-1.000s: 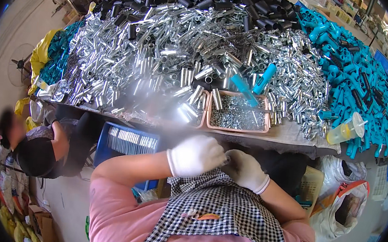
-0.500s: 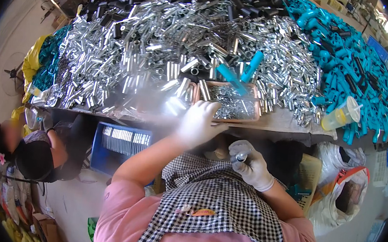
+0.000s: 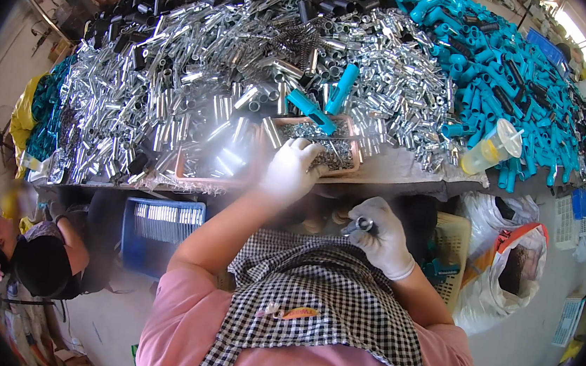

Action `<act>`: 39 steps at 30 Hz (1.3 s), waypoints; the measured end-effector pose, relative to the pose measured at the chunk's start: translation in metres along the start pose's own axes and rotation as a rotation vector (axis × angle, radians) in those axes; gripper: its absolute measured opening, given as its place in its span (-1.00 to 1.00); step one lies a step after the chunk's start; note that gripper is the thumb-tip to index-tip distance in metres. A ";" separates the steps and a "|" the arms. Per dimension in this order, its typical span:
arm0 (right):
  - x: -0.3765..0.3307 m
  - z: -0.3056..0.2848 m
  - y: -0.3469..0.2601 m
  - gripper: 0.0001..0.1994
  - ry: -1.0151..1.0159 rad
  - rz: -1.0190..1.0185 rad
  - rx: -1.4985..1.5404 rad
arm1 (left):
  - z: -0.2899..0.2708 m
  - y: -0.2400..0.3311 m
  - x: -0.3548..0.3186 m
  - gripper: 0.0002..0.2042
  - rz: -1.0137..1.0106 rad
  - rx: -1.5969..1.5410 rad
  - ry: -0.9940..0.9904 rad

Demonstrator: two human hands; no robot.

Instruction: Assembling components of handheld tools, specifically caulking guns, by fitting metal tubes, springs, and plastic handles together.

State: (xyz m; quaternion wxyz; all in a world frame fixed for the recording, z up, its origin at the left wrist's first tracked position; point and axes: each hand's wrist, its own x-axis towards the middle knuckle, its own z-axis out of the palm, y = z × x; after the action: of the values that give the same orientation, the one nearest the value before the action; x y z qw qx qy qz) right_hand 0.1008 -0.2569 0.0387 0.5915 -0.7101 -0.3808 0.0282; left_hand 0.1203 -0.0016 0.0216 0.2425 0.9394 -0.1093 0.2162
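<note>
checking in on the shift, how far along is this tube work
Done so far: hard to judge; a blue crate under the table holds rows of shiny tubes. In hand: the right hand grips one metal tube, end up, while the left hand reaches into the pink tray of small parts. Left: plenty, a big heap of silver tubes and teal pieces covers the table.

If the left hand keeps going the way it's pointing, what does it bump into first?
Probably the small metal bits in the pink tray: the gloved left hand reaches up at its near edge. Depth is hard to judge.
</note>
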 end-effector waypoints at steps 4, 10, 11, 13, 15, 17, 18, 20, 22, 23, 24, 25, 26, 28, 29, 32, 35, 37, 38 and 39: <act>-0.001 -0.013 -0.008 -0.78 0.136 0.274 0.125 | -0.042 0.002 -0.023 -0.66 -0.074 -0.051 -0.047; 0.006 -0.019 0.003 -0.86 0.110 0.511 0.541 | -0.076 0.018 -0.049 -0.62 -0.078 -0.211 -0.243; 0.005 -0.016 0.008 -0.85 0.040 0.404 0.381 | -0.077 0.023 -0.051 -0.61 -0.036 -0.285 -0.338; 0.010 -0.012 0.000 -0.84 -0.084 0.210 0.079 | -0.079 0.033 -0.051 -0.60 -0.094 -0.424 -0.523; 0.017 -0.007 -0.008 -0.85 -0.141 0.000 -0.016 | -0.073 0.035 -0.057 -0.59 -0.082 -0.451 -0.545; 0.017 0.000 -0.011 -0.85 -0.172 -0.031 -0.036 | -0.067 0.040 -0.062 -0.54 -0.051 -0.473 -0.577; 0.018 0.004 -0.012 -0.84 -0.186 -0.088 -0.059 | -0.064 0.046 -0.063 -0.54 -0.055 -0.483 -0.576; 0.016 0.012 -0.009 -0.75 -0.217 -0.216 -0.161 | -0.058 0.060 -0.061 -0.59 -0.144 -0.381 -0.700; 0.024 0.020 -0.020 -0.54 -0.216 -0.200 -0.225 | -0.050 0.066 -0.066 -0.59 -0.137 -0.402 -0.652; 0.024 0.022 -0.018 -0.54 -0.229 -0.194 -0.223 | -0.048 0.067 -0.067 -0.60 -0.130 -0.370 -0.632; 0.025 0.023 -0.013 -0.43 -0.250 -0.189 -0.266 | -0.047 0.066 -0.068 -0.60 -0.124 -0.331 -0.609; 0.026 0.025 -0.009 -0.31 -0.272 -0.184 -0.307 | -0.044 0.064 -0.073 -0.64 -0.075 -0.305 -0.503; 0.026 0.026 -0.007 -0.31 -0.288 -0.188 -0.299 | -0.040 0.062 -0.077 -0.64 -0.091 -0.305 -0.495; 0.025 0.029 -0.002 -0.23 -0.493 -0.032 -0.448 | -0.036 0.051 -0.084 -0.64 0.036 -0.232 -0.401; 0.025 0.029 0.001 -0.22 -0.587 0.028 -0.374 | -0.036 0.046 -0.087 -0.67 0.105 -0.248 -0.320; 0.029 0.037 -0.001 -0.22 -0.686 0.132 -0.124 | -0.035 0.043 -0.106 -0.67 0.023 -0.195 -0.329; 0.033 0.047 0.006 -0.30 -0.720 0.282 -0.019 | -0.029 0.032 -0.121 -0.63 0.087 -0.173 -0.208; 0.037 0.059 -0.003 -0.37 -0.688 0.307 -0.045 | -0.032 0.024 -0.123 -0.55 0.127 -0.126 -0.167; 0.031 0.066 0.008 -0.48 -0.671 0.245 -0.086 | -0.042 0.020 -0.127 -0.45 0.107 -0.180 -0.134; 0.026 0.071 0.011 -0.55 -0.613 0.269 -0.059 | -0.052 0.016 -0.131 -0.39 0.035 -0.213 -0.003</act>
State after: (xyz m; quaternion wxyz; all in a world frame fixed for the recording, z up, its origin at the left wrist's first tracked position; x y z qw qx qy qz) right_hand 0.0899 -0.1838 0.0184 0.4196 -0.7295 -0.4445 0.3069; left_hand -0.0185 0.0242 0.0094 0.3371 0.9065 -0.1486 0.2062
